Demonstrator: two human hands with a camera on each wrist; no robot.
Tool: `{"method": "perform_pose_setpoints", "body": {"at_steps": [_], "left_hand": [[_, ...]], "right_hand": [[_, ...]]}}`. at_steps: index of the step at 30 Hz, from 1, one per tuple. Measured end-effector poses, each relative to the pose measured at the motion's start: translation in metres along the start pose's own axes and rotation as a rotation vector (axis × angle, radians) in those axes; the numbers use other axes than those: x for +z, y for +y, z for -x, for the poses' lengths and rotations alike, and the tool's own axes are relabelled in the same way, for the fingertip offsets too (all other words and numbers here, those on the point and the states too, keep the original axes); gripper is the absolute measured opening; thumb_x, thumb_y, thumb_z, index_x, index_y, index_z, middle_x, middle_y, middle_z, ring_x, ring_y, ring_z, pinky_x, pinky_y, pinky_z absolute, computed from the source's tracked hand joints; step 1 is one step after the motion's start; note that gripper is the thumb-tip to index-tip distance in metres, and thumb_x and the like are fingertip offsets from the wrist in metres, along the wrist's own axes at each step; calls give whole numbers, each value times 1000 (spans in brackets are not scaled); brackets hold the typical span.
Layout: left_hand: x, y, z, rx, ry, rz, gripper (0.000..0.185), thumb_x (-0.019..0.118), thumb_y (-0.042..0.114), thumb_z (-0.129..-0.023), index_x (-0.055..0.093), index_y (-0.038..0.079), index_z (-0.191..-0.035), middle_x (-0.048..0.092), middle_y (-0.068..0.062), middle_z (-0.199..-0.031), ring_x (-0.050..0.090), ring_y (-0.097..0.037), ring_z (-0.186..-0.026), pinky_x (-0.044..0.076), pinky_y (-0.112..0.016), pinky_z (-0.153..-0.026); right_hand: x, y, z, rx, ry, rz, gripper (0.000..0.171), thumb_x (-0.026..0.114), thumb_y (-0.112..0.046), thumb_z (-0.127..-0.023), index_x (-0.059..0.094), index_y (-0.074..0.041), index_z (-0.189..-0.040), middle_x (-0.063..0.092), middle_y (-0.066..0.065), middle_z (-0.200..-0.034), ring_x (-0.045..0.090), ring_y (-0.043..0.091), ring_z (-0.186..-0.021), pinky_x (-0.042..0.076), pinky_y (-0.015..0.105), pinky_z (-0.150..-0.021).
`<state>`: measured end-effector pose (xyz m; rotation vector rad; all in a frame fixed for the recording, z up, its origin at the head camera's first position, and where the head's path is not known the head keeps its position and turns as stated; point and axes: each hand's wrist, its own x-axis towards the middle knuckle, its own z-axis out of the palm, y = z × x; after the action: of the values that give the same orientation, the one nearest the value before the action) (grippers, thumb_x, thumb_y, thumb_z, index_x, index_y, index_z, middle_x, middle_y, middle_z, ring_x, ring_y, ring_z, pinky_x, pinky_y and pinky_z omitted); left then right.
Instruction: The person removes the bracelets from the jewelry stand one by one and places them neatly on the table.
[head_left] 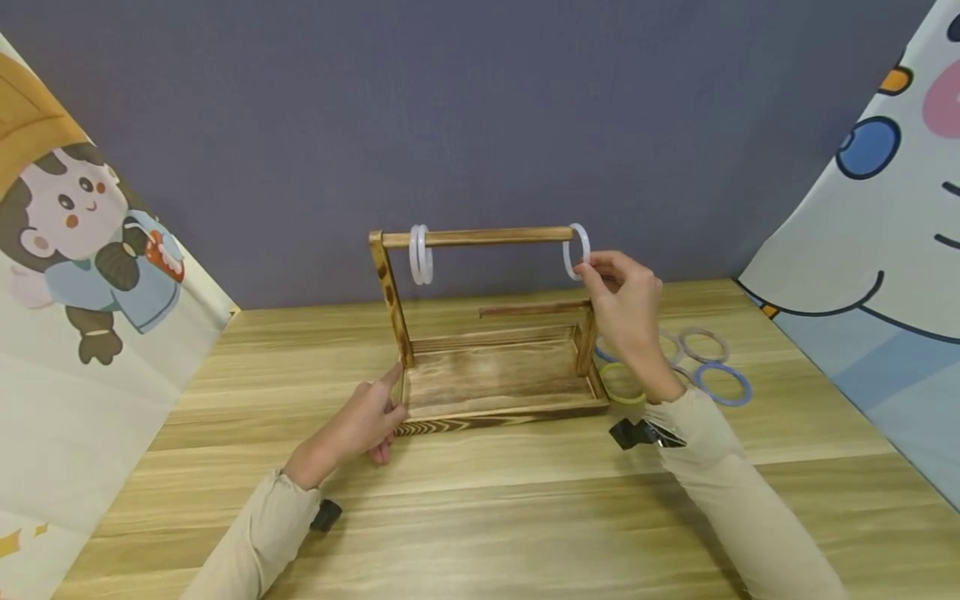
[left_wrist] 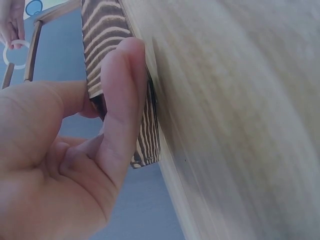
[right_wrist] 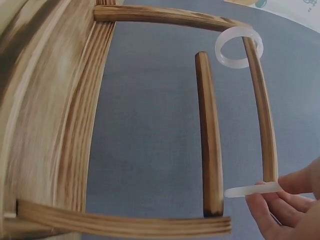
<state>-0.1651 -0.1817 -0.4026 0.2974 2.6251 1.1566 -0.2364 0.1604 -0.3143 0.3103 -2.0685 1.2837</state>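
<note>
The right hand [head_left: 626, 304] pinches a white ring [head_left: 577, 250] between thumb and fingertips at the free right end of the top rod [head_left: 480, 237] of a wooden rack [head_left: 495, 375], the ring appearing just slipped over the rod's tip. The left hand [head_left: 367, 421], fingers curled, grips the rack's front left corner, thumb against the striped base edge, steadying it on the bench [head_left: 480, 517]. Two more white rings [head_left: 420, 254] already hang together near the rod's left end, by the upright post. A shorter, lower rod [head_left: 532, 310] sits bare behind the right hand. Loose rings [head_left: 722, 383] in blue, yellow and brownish tones lie on the bench just right of the rack. The step in hand looks like threading the third white ring onto the rod; the next move would seem to call for sliding it leftward along the rod and loosening the pinch while the rack stays held.
</note>
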Motion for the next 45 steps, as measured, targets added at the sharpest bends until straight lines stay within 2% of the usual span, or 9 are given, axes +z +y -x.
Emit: {"method": "perform_pose_setpoints", "body": {"at_steps": [4, 11, 13, 18, 26, 31, 41, 45], "left_hand": [[1, 0, -1, 7, -1, 0, 77, 55, 1, -97, 8, -2, -158, 59, -13, -55, 59, -21, -36, 56, -37, -36], [1, -1, -1, 11, 2, 11, 77, 55, 1, -97, 9, -2, -158, 58, -13, -54, 59, -22, -36, 56, -38, -36], [1, 0, -1, 14, 0, 12, 77, 55, 1, -97, 9, -1, -158, 58, -13, -54, 59, -22, -36, 56, -38, -36], [1, 0, -1, 17, 0, 6, 77, 56, 1, -97, 10, -1, -158, 58, -13, -55, 59, -22, -36, 56, -38, -36], [2, 1, -1, 11, 9, -10, 76, 56, 2, -97, 11, -2, -158, 58, -12, -54, 58, -20, -35, 55, -37, -35], [1, 2, 0, 11, 18, -20, 76, 56, 2, -97, 11, -3, -158, 58, -12, -54, 58, -19, -35, 55, -36, -35], [2, 1, 1, 4, 8, -19, 76, 57, 2, -97, 11, -2, -158, 58, -12, -54, 58, -20, -35, 55, -37, -35], [2, 0, 1, 2, 12, -16, 77, 57, 2, -97, 11, -2, -158, 57, -13, -55, 58, -20, -35, 55, -37, -35]], "right_hand": [[-8, 5, 3, -15, -4, 31, 16, 72, -9, -92, 74, 5, -100, 76, 14, -92, 69, 12, -72, 50, 6, -61], [-23, 12, 15, -9, -37, 59, 14, 71, -8, -93, 74, 4, -100, 75, 15, -92, 70, 25, -75, 50, 6, -63], [-28, 12, 20, 0, -50, 56, 14, 70, -7, -93, 73, 4, -101, 75, 16, -93, 70, 17, -76, 51, 6, -65], [-42, 9, 30, 2, -62, 17, 15, 70, -7, -93, 74, 3, -103, 75, 16, -93, 65, -4, -74, 51, 7, -61], [-63, 6, 44, 21, -108, -43, 14, 68, -3, -93, 73, 2, -106, 74, 19, -97, 70, 2, -84, 56, 9, -73], [-75, 9, 52, 34, -144, -16, 13, 69, 0, -92, 73, 3, -104, 74, 18, -94, 69, -2, -79, 55, 8, -65], [-97, 23, 73, 167, -271, 28, 18, 65, -5, -96, 70, 6, -110, 75, 13, -92, 71, 5, -76, 60, 16, -64], [-103, 29, 76, 218, -316, -9, 21, 62, -6, -98, 66, 9, -112, 74, 11, -93, 72, 7, -77, 62, 20, -67]]}}
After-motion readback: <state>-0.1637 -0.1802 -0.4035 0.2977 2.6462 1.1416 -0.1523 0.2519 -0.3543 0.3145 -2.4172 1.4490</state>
